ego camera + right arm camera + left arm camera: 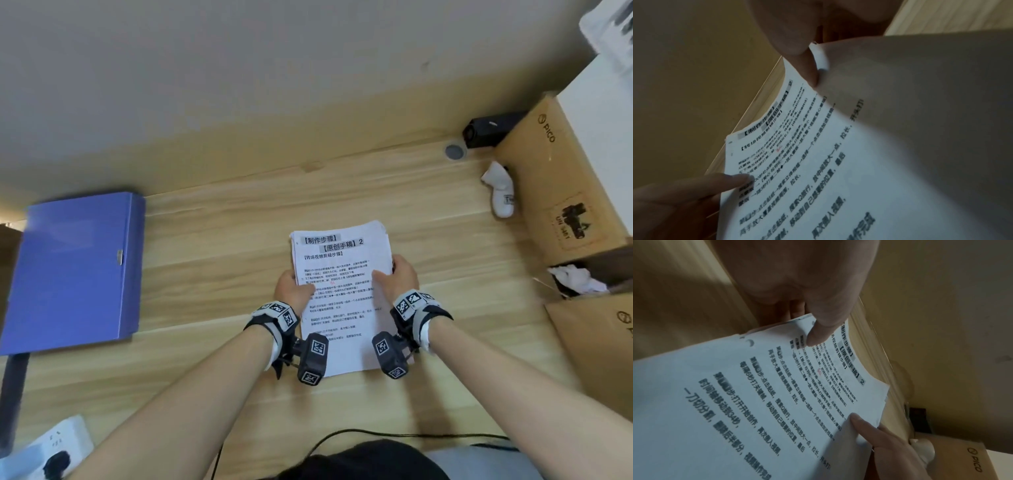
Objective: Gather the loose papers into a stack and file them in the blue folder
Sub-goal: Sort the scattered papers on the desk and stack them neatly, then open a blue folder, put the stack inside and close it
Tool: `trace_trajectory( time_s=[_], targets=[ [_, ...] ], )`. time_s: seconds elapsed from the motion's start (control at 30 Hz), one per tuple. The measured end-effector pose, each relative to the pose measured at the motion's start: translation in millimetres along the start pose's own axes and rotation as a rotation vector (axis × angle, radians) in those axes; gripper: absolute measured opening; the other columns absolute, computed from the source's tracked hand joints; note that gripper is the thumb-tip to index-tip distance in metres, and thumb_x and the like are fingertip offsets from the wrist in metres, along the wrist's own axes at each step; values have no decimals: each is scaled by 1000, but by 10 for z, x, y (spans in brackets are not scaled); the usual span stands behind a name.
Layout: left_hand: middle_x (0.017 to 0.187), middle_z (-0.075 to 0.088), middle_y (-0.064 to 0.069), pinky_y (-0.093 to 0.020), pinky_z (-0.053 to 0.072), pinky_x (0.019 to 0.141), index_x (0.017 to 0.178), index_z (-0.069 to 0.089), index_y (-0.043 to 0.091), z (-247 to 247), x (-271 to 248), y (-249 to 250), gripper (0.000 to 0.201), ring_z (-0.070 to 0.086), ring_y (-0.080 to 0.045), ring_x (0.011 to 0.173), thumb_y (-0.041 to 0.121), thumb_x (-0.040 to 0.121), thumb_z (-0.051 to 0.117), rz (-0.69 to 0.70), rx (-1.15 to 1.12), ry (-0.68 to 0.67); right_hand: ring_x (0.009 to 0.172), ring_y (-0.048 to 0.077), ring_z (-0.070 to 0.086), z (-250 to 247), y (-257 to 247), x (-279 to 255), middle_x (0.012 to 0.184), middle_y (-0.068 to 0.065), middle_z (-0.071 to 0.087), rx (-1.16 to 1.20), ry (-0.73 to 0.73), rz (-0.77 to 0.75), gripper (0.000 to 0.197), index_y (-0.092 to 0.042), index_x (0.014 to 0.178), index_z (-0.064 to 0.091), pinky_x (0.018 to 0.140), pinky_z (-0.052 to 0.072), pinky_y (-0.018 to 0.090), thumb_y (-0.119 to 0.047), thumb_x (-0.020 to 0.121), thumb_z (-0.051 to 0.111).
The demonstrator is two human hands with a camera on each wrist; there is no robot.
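Note:
A stack of printed white papers (342, 294) is held at the middle of the wooden desk. My left hand (293, 289) grips its left edge, thumb on the top sheet and fingers underneath. My right hand (399, 277) grips the right edge the same way. The left wrist view shows the paper stack (760, 402) with my left thumb (824, 327) pressing on the print. In the right wrist view the papers (818, 162) bend under my right thumb (809, 68). The blue folder (75, 270) lies shut at the desk's left, apart from the papers.
Cardboard boxes (561, 185) stand along the right side, one open with white tissue (575, 277). A white object (500, 192), a black device (489, 130) and a grey cable port (454, 151) sit at the back right. A power strip (44, 448) lies at the front left, a black cable (394, 435) near me.

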State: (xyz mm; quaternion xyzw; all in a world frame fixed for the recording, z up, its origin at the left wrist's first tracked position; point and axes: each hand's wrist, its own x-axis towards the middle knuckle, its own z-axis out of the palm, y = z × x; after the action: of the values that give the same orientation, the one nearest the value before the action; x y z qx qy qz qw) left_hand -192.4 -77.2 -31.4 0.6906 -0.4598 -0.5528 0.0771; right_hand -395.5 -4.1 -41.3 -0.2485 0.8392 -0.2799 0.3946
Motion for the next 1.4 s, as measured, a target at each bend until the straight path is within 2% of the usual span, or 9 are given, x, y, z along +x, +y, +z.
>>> trace_trajectory(
  time_s=[0.27, 0.43, 0.53, 0.7, 0.9, 1.0, 1.17, 1.27, 1.4],
  targets=[
    [107, 67, -7, -47, 56, 90, 119, 54, 9, -95, 3, -15, 38, 67, -28, 98, 9, 82, 65, -9, 41, 8, 88, 22, 59, -21, -41, -39, 103, -2, 58, -43, 28, 42, 49, -16, 126, 47, 73, 46, 29, -9, 80, 62],
    [108, 69, -12, -40, 56, 89, 120, 56, 13, -319, 25, -80, 42, 66, -26, 89, 15, 80, 67, -31, -13, 35, 103, 25, 60, 66, 19, 35, 113, 3, 60, -88, 115, -7, 57, -21, 115, 55, 88, 57, 42, -22, 58, 61],
    [104, 69, -7, -28, 51, 72, 115, 59, 16, -507, 4, -135, 37, 65, -22, 82, 9, 80, 62, -8, -6, 67, 131, 32, 38, 110, -148, -148, 137, 12, 45, -131, 223, -4, 71, -8, 136, 45, 111, 34, 37, -9, 70, 70],
    [108, 68, -4, -31, 52, 80, 116, 60, 18, -912, 14, -327, 36, 65, -23, 90, 9, 81, 64, 44, 42, 126, 135, 31, 30, 440, -389, -410, 144, 13, 38, -106, 289, -114, 71, -5, 140, 39, 114, 25, 38, -2, 76, 69],
    [117, 64, 5, -42, 55, 89, 113, 59, 29, -1656, 119, -440, 37, 65, -21, 99, 17, 78, 60, 157, 113, 241, 136, 26, 29, 1185, -880, -764, 140, 9, 47, -57, 194, -184, 58, -10, 137, 46, 108, 29, 34, -1, 81, 56],
    [124, 59, 3, -38, 49, 97, 117, 60, 24, -2092, 183, -441, 40, 59, -19, 110, 7, 82, 55, 258, 144, 373, 130, 22, 43, 1628, -1156, -884, 138, 4, 52, -3, 112, -209, 53, -15, 138, 48, 107, 37, 34, -9, 86, 60],
    [122, 60, 4, -25, 40, 86, 115, 61, 20, -2873, 343, -516, 34, 58, -14, 112, 6, 86, 53, 340, 61, 473, 102, 13, 60, 2332, -1579, -1025, 123, -2, 61, 61, -62, -233, 47, -15, 137, 51, 89, 50, 29, -21, 92, 64],
    [121, 58, -2, -32, 45, 96, 114, 60, 16, -3340, 463, -702, 33, 56, -21, 116, 4, 85, 53, 378, -24, 507, 95, 15, 61, 2741, -1837, -1074, 116, 2, 64, 86, -146, -237, 42, -11, 134, 53, 77, 50, 26, -10, 92, 59],
    [128, 54, -7, -33, 36, 104, 122, 58, 12, -3880, 591, -1067, 37, 49, -26, 124, 7, 86, 55, 293, 27, 619, 88, 16, 61, 3317, -2081, -1112, 108, 2, 65, 130, -256, -222, 42, -9, 135, 54, 68, 47, 18, -8, 94, 56]
  ],
)
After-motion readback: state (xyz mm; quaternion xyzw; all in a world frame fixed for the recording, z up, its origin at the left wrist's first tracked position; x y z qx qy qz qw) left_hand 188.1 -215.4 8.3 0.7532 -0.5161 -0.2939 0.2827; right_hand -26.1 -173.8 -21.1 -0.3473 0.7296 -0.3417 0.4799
